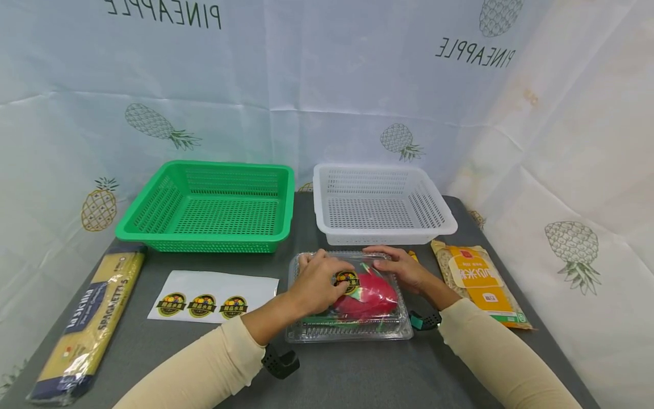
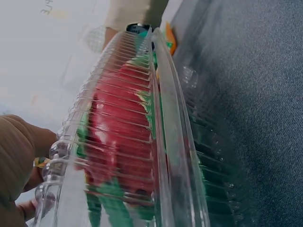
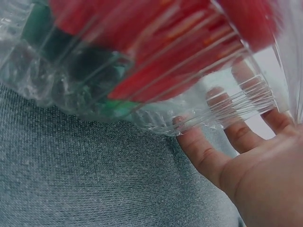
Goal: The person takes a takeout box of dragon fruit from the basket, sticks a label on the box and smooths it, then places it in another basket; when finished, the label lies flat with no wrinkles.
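Note:
A clear plastic clamshell box lies closed on the dark tabletop. Through its ribbed lid shows a red dragon fruit with green scales. My left hand is over the left part of the lid and holds a round black-and-gold sticker at its edge between thumb and forefinger, right at the lid's surface. Around the box's far right corner, my right hand grips it, with fingers against the side wall and thumb over the lid.
A white sheet with several such stickers lies to the left, beside a spaghetti packet. Behind stand a green basket and a white basket. A yellow grain bag is on the right.

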Tool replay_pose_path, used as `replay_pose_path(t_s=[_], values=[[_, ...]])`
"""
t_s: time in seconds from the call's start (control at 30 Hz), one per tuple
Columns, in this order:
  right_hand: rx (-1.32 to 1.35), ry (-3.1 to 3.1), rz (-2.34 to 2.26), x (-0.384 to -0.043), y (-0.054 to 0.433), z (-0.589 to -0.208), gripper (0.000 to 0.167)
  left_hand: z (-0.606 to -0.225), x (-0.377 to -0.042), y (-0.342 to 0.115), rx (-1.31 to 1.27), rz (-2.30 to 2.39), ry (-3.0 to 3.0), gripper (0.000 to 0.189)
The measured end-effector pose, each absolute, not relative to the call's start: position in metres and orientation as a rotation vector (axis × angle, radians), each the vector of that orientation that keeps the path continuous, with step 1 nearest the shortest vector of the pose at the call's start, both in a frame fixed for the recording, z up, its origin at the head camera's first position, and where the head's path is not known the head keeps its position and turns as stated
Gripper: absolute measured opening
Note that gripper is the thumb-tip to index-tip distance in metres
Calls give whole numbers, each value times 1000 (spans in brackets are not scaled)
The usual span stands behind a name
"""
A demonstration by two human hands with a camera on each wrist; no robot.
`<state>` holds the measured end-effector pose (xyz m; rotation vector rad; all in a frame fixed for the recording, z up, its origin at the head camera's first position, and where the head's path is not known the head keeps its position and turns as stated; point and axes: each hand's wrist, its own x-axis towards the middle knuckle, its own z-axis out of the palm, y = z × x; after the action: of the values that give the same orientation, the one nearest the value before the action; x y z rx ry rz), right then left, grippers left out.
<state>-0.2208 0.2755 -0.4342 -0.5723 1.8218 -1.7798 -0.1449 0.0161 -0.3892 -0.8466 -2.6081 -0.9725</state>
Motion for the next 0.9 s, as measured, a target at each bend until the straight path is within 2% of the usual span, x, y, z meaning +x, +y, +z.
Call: replay_pose_path(t_s=[0.4, 0.7, 0.9], values=[[-574, 1828, -1775, -218, 276, -433, 43, -387, -148, 9, -861, -782, -2694, 30], [-599, 1802, -1792, -217, 277, -433, 42, -385, -158, 3, -666, -814, -2922, 64], [-607, 1796, -1801, -217, 276, -432, 43, -384, -165, 3, -607, -826, -2983, 67]])
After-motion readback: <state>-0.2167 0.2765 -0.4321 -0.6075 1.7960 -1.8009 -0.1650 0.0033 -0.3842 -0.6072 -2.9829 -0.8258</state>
